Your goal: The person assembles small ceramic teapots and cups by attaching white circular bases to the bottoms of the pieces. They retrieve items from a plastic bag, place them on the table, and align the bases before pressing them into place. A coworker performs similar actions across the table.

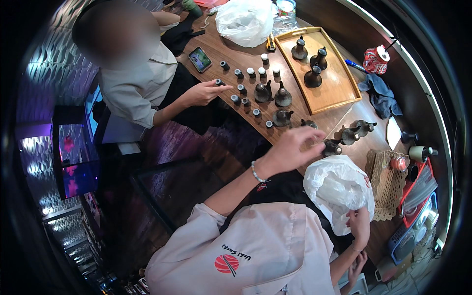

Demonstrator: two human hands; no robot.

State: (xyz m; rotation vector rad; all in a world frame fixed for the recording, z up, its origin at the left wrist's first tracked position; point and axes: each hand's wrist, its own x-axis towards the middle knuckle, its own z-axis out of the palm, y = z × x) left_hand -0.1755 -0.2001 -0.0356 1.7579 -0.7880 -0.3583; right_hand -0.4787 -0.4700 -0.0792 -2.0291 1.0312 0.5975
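I count three dark jugs [313, 77] on the tray [339, 101], about eight jugs [282, 96] and loose caps [250, 71] left on the table [223, 49]; left hand [290, 147] pinching, can't tell on what, right hand [360, 226] clutching white bag [337, 189]

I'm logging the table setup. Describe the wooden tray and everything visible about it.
The wooden tray is light-coloured and rectangular with a raised rim, and looks like plain wood. It lies flat on the dark wooden table, at an angle. Three small dark jugs stand at its far end; the rest is bare. A white plastic bag lies just beyond it. No hand touches it.
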